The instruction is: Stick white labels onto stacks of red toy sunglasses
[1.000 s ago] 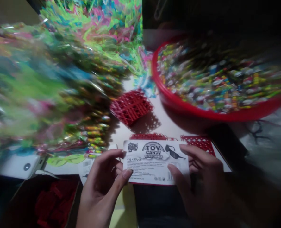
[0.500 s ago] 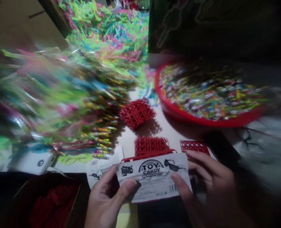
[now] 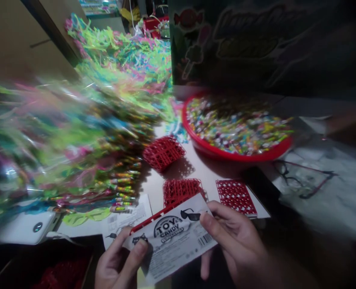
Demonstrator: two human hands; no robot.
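Observation:
A white paper label [image 3: 173, 245] printed "Toy Candy Sunglasses" is stretched between my hands, tilted up to the right. My left hand [image 3: 118, 259] pinches its left end, thumb on the print. The right end is gripped by my right hand [image 3: 235, 239], also thumb on top. Behind the label, along its upper edge, shows a strip of a red plastic piece [image 3: 156, 217]. Just beyond stands a red lattice stack [image 3: 181, 189]. A second lattice stack [image 3: 164, 153] leans farther back. One flat red lattice sheet [image 3: 235, 196] lies right of the label.
A red basin [image 3: 238, 154] of small wrapped candies stands back right. Plastic-wrapped neon sunglasses with candy tubes [image 3: 84, 132] heap up on the left. A white power bank [image 3: 24, 228], yellow-green glasses [image 3: 87, 216], dark-framed eyeglasses [image 3: 312, 176] and a box of red pieces [image 3: 63, 273] lie around.
The label has turned from nearly level to slanting up rightward, and both hands have shifted left and a little down in view. The camera view has swung right and up.

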